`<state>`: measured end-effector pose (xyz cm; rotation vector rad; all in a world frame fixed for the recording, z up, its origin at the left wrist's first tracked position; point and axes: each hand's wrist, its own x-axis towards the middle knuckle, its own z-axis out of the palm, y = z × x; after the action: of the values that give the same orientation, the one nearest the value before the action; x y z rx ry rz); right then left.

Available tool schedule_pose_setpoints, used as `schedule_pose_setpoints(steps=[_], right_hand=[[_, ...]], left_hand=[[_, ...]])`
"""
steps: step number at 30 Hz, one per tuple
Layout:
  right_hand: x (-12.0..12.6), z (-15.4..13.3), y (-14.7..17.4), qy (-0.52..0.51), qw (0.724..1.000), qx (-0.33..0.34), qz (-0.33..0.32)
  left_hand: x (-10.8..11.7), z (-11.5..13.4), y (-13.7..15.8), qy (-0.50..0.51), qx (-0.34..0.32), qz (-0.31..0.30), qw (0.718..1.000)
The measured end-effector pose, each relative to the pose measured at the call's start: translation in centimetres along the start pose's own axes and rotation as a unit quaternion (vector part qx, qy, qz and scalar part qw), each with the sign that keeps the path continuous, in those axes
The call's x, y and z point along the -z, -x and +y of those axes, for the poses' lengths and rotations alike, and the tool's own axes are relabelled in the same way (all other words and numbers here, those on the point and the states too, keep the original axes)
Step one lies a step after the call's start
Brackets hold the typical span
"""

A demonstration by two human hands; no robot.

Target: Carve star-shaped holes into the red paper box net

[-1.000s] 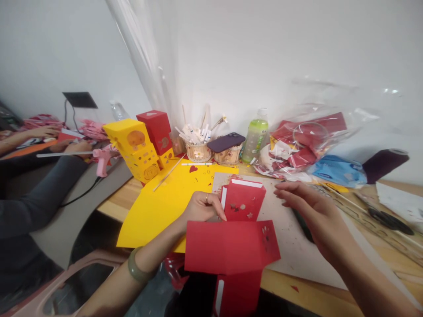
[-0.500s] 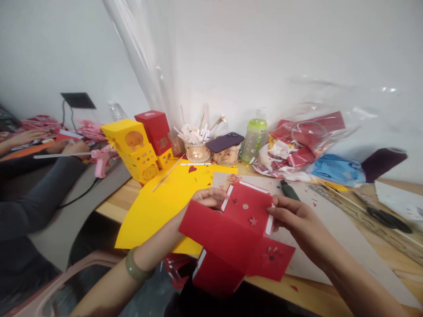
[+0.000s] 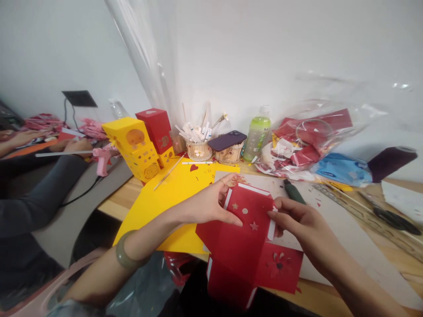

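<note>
A red cardstock box cut-out (image 3: 238,251) hangs unfolded over the table's front edge. White strips line its flaps, and small star, circle and flower shapes are cut through it. At the upper panel's left edge is my left hand (image 3: 211,204), its thumb across the front and its other fingers partly hidden at the far side. My right hand (image 3: 294,215) pinches the white-edged flap on the right side of that panel. Beneath lie a yellow sheet (image 3: 165,220) and a grey board (image 3: 324,242).
Yellow and red paper boxes (image 3: 134,147) stand back left, near a pink glue gun (image 3: 102,160) and a co-worker's sleeve (image 3: 39,189). Behind are a basket of markers (image 3: 199,149), a phone (image 3: 227,140) and a green bottle (image 3: 257,134). Scissors (image 3: 395,220) lie right.
My left hand has come from behind the cut-out, so its thumb now lies on the front. The cut-out has tilted and shifted slightly right and down. My right hand keeps its pinch.
</note>
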<state>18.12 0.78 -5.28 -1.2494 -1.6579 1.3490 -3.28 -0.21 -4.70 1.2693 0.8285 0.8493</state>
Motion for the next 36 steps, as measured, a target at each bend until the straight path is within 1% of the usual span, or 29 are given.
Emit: schedule_pose_setpoints(steps=[3, 7, 15, 22, 30, 36], right_hand=[[-0.02, 0.11, 0.00, 0.003, 1.000, 0.000, -0.001], [0.09, 0.41, -0.16, 0.000, 1.000, -0.003, -0.001], [0.37, 0.91, -0.30, -0.005, 1.000, 0.005, -0.005], [0.34, 0.91, -0.30, -0.001, 1.000, 0.012, -0.002], [0.38, 0.99, -0.18, -0.001, 1.000, 0.018, 0.005], [0.37, 0.87, -0.05, -0.006, 1.000, 0.014, 0.004]], left_hand=[[-0.30, -0.28, -0.24, 0.031, 0.025, 0.040, 0.998], [-0.08, -0.32, -0.29, 0.025, 0.055, 0.066, 0.996], [-0.07, -0.49, -0.17, 0.017, 0.052, 0.096, 0.994], [-0.26, -0.49, -0.27, 0.009, 0.049, 0.088, 0.995], [-0.45, -0.34, -0.08, -0.017, 0.036, 0.118, 0.992], [-0.63, 0.03, -0.06, -0.002, 0.046, 0.101, 0.994]])
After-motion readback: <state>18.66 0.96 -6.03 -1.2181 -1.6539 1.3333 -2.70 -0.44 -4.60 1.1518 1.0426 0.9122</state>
